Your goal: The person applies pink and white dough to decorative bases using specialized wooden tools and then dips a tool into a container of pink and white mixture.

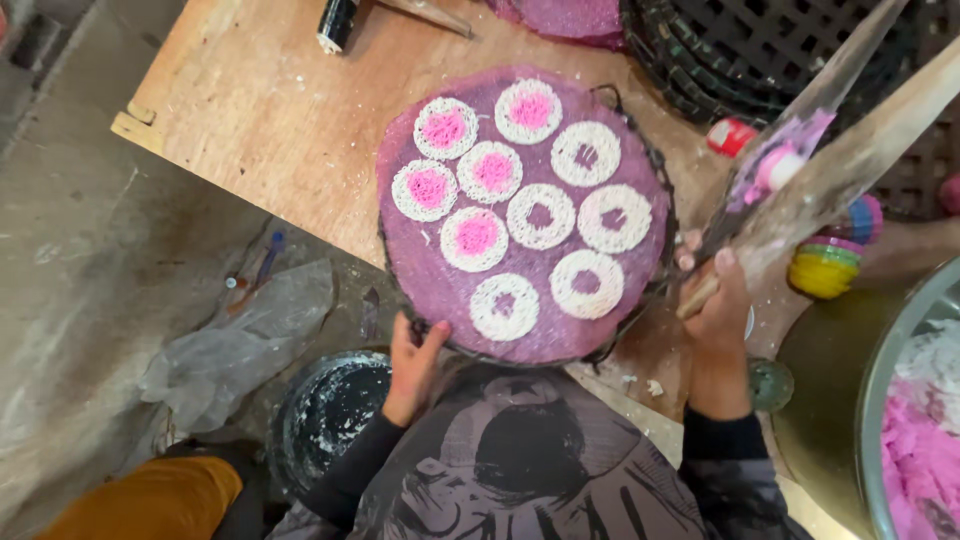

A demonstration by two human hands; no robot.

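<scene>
A round purple noodle-like mat on a dark wire tray lies on the wooden table. On it sit several white rings, some with pink centres, others with purple centres. My left hand grips the near edge of the tray. My right hand is closed on a long wooden-handled press tool at the tray's right side; pink paste clings to its head.
A metal bowl with pink and white dough stands at the right. Stacked small coloured cups and black lattice trays lie behind. A dark bucket and crumpled plastic sit on the floor at left.
</scene>
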